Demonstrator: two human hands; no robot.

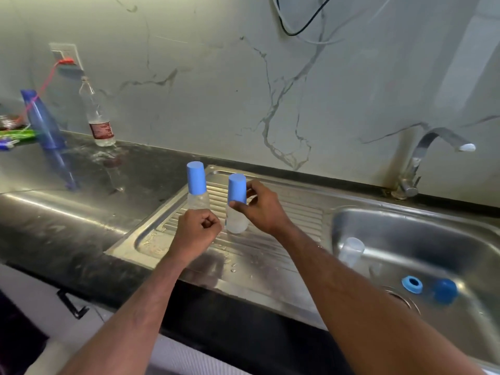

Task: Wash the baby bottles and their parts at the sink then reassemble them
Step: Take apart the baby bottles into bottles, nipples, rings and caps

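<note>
blue cap on the nearer baby bottle is pinched by the right hand; the left hand is a fist holding nothing, on the steel drainboard.

1 head cam, facing down, near sink

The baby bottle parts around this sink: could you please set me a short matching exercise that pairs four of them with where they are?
Things:
1. Blue ring
2. Clear bottle body
3. Capped bottle on the right
4. Capped bottle on the left

Places:
A. Standing free on the ribbed drainboard
B. Lying in the basin against its left wall
C. Cap pinched by the right hand
D. On the basin floor by the drain

Pairs: 1-D, 2-B, 3-C, 4-A
</note>
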